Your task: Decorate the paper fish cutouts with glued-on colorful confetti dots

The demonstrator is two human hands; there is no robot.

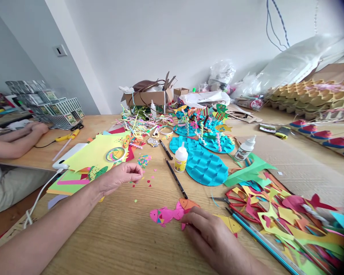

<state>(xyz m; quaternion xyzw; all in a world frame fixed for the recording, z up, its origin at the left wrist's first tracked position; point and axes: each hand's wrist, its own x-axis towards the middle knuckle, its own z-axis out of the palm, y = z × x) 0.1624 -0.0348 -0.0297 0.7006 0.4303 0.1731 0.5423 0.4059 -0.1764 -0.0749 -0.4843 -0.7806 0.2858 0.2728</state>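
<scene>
My left hand [126, 176] hovers over the table with thumb and fingers pinched together; whatever they may hold is too small to make out. Close behind it lies a little heap of coloured paper confetti [143, 161]. The fingers of my right hand [208, 231] are closed at the tail of a pink paper fish [167, 215], which lies flat with small triangles stuck on it. An orange paper fish [188, 204] and a yellow paper fish [231, 222] lie beside that hand, partly covered. Behind them are a black pen [176, 178] and a white glue bottle [180, 158].
Blue textured ovals [208, 168] lie mid-table, some bearing paper fish and twisted stems. Red-handled scissors [240, 202], a blue-edged ruler [263, 244] and paper scraps [292, 215] cover the right. Coloured sheets [88, 152] lie left, near another person's arms [17, 139].
</scene>
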